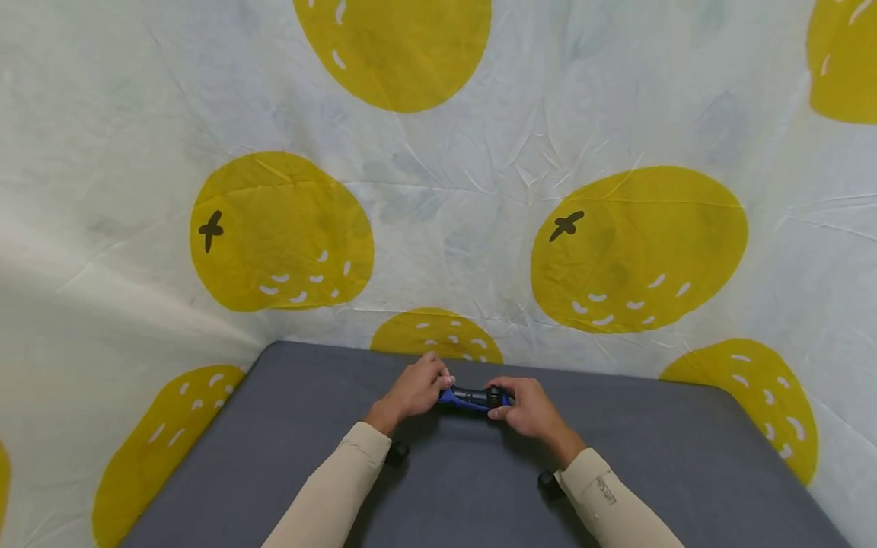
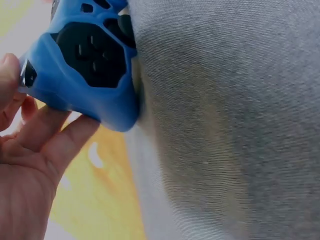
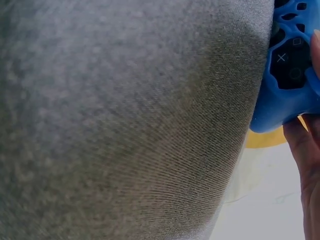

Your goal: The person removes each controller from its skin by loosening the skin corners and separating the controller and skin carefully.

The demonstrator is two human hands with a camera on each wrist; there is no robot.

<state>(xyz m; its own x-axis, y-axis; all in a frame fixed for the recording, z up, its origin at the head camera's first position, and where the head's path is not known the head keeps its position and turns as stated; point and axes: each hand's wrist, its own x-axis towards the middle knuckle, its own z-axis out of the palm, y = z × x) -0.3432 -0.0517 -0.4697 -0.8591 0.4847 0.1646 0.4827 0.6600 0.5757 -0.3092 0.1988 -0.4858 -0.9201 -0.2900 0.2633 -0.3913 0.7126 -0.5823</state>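
A game controller (image 1: 473, 398) in a blue cover is held between both hands, low over the grey table surface. My left hand (image 1: 418, 387) grips its left end. In the left wrist view, the fingers (image 2: 62, 137) lie against the controller's blue side, close to its directional pad (image 2: 95, 56). At the other end my right hand (image 1: 526, 407) holds the controller, thumb and fingers on opposite sides. The face buttons (image 3: 292, 65) show in the right wrist view, with part of that hand cut off by the frame's edge. The controller's underside is hidden.
A grey cloth-covered table (image 1: 288, 457) spreads beneath both arms. Behind it and along its sides hangs a white curtain (image 1: 452, 251) printed with large yellow fruit shapes. Dark wrist-worn devices (image 1: 397, 454) sit under the sleeve cuffs.
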